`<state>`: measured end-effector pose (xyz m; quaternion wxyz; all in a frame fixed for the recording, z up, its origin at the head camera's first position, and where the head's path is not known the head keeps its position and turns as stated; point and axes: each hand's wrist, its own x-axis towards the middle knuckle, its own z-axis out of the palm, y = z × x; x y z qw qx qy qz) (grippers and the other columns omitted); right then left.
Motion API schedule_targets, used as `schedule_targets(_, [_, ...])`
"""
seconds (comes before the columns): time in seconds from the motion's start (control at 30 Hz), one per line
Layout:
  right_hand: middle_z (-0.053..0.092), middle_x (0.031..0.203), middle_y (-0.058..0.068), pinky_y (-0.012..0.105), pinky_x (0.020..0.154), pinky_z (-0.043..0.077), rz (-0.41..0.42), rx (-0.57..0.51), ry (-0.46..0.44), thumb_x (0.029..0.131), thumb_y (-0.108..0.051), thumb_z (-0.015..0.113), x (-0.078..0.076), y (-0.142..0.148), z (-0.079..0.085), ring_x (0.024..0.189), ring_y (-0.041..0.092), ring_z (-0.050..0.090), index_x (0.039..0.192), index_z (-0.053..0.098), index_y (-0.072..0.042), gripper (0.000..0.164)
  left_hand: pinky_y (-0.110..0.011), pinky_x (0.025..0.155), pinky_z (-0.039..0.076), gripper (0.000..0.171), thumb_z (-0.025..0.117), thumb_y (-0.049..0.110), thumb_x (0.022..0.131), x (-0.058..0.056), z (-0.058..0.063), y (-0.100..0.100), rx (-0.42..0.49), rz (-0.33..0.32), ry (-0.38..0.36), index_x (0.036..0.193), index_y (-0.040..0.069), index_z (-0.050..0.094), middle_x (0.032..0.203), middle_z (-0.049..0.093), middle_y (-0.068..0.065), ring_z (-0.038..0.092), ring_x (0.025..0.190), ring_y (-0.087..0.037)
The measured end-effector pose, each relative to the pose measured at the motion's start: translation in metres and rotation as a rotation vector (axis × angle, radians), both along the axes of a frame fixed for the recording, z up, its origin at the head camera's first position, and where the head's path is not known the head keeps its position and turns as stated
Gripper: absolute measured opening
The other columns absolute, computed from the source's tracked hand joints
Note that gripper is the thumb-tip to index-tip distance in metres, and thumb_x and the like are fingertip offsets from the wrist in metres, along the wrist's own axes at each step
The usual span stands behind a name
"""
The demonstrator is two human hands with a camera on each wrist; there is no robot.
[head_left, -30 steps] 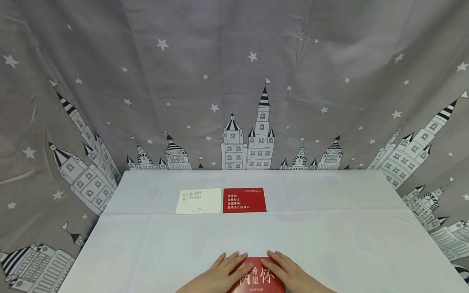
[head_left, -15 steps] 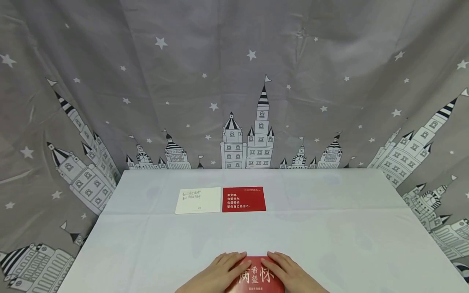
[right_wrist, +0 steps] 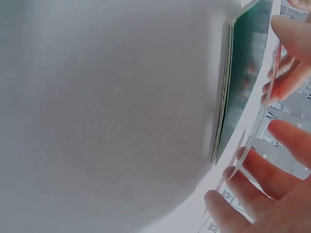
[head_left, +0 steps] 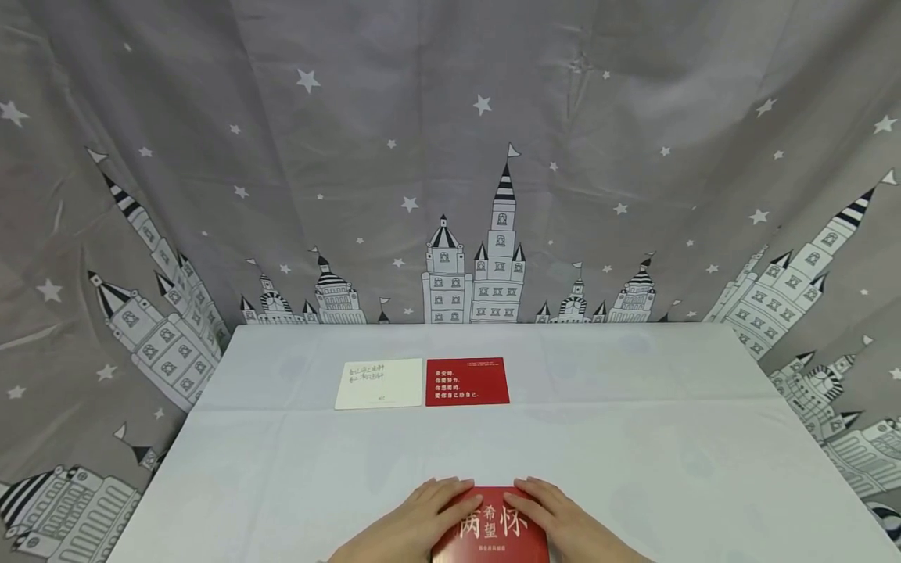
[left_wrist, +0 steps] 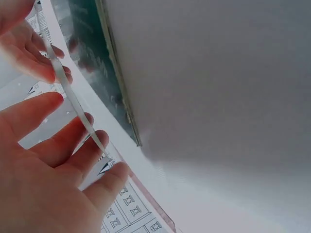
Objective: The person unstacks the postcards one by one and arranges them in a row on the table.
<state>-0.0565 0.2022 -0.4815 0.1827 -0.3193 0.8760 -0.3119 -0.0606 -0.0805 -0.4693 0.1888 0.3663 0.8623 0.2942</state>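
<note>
In the head view, a red postcard (head_left: pixel 490 520) with white characters is at the bottom centre. My left hand (head_left: pixel 415 524) grips its left edge and my right hand (head_left: pixel 573 528) its right edge, thumbs over the face. Seen thin and edge-on in the left wrist view, the postcard (left_wrist: pixel 75 102) runs between the thumb and fingers, apart from the dark green stack of cards (left_wrist: pixel 109 73) on the white surface. The right wrist view also shows that gap between the postcard (right_wrist: pixel 257 128) and the green-topped stack (right_wrist: pixel 243 82).
Toward the back of the white table (head_left: pixel 633 453), a cream postcard (head_left: pixel 380 384) with handwriting lies flat, left of a second red postcard (head_left: pixel 468 381) with white text. Behind the table's far edge hangs a grey curtain (head_left: pixel 352 102) with stars and castles.
Both hands and the postcard they hold have shifted slightly away from the near edge. Their grip looks the same, and the two postcards at the back stay in place.
</note>
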Motion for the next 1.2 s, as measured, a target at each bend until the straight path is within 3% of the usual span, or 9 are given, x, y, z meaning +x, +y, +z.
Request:
schedule_targets(0.2, [0.035,0.146,0.002,0.027,0.072,0.055,-0.035,-0.011,0.010,0.069,-0.063,0.071,-0.002,0.001,0.006,0.127,0.027,0.037,0.148,0.036,-0.024,0.095,-0.024,0.079,0.052,0.092,0.068,0.062,0.073,-0.006,0.004,0.002,0.019,0.024,-0.029,0.150,0.024,0.034,0.146,0.035,0.004,0.034,0.131,-0.021])
schedule_targets(0.43, [0.034,0.146,0.000,0.028,0.072,0.055,-0.067,-0.012,-0.035,0.071,-0.062,0.070,-0.009,0.006,0.012,0.128,0.027,0.037,0.148,0.036,-0.027,0.091,-0.021,0.078,0.051,0.090,0.066,0.064,0.075,-0.011,0.008,0.003,0.049,0.036,0.004,0.149,0.023,0.036,0.144,0.036,0.004,0.036,0.127,-0.018])
schedule_targets(0.57, [0.033,0.146,0.001,0.026,0.073,0.055,-0.067,-0.035,-0.036,0.074,-0.053,0.073,-0.013,0.010,0.014,0.128,0.028,0.036,0.148,0.037,-0.026,0.087,-0.021,0.077,0.051,0.086,0.072,0.051,0.075,-0.015,0.011,0.005,0.045,0.042,0.004,0.148,0.023,0.037,0.145,0.035,0.005,0.036,0.127,-0.018])
schedule_targets(0.63, [0.033,0.146,0.001,0.025,0.073,0.055,-0.073,-0.051,-0.054,0.073,-0.046,0.077,-0.014,0.012,0.016,0.128,0.029,0.035,0.148,0.037,-0.026,0.087,-0.022,0.078,0.051,0.085,0.076,0.042,0.074,-0.017,0.012,0.006,0.033,0.032,0.038,0.148,0.022,0.038,0.145,0.036,0.004,0.037,0.126,-0.018])
schedule_targets(0.83, [0.032,0.147,0.001,0.026,0.078,0.054,-0.073,0.000,-0.008,0.073,-0.037,0.080,-0.020,0.016,0.021,0.129,0.028,0.034,0.147,0.038,-0.026,0.086,-0.032,0.089,0.050,0.082,0.078,0.031,0.074,-0.027,0.014,0.012,-0.009,-0.029,0.205,0.145,0.014,0.042,0.144,0.039,-0.003,0.040,0.124,-0.021])
schedule_targets(0.97, [0.033,0.147,0.001,0.027,0.076,0.054,-0.064,0.050,0.049,0.073,-0.037,0.080,-0.026,0.018,0.025,0.130,0.026,0.033,0.147,0.038,-0.025,0.086,-0.034,0.093,0.047,0.082,0.078,0.031,0.075,-0.035,0.014,0.017,-0.020,-0.037,0.229,0.145,0.012,0.042,0.146,0.038,-0.004,0.039,0.127,-0.021])
schedule_targets(1.2, [0.037,0.144,0.005,0.031,0.080,0.054,-0.046,0.054,0.152,0.074,-0.035,0.079,-0.033,0.023,0.027,0.128,0.026,0.036,0.146,0.041,-0.018,0.083,-0.030,0.089,0.050,0.083,0.079,0.032,0.073,-0.044,0.016,0.022,-0.021,-0.034,0.219,0.145,0.011,0.042,0.145,0.039,-0.004,0.039,0.126,-0.020])
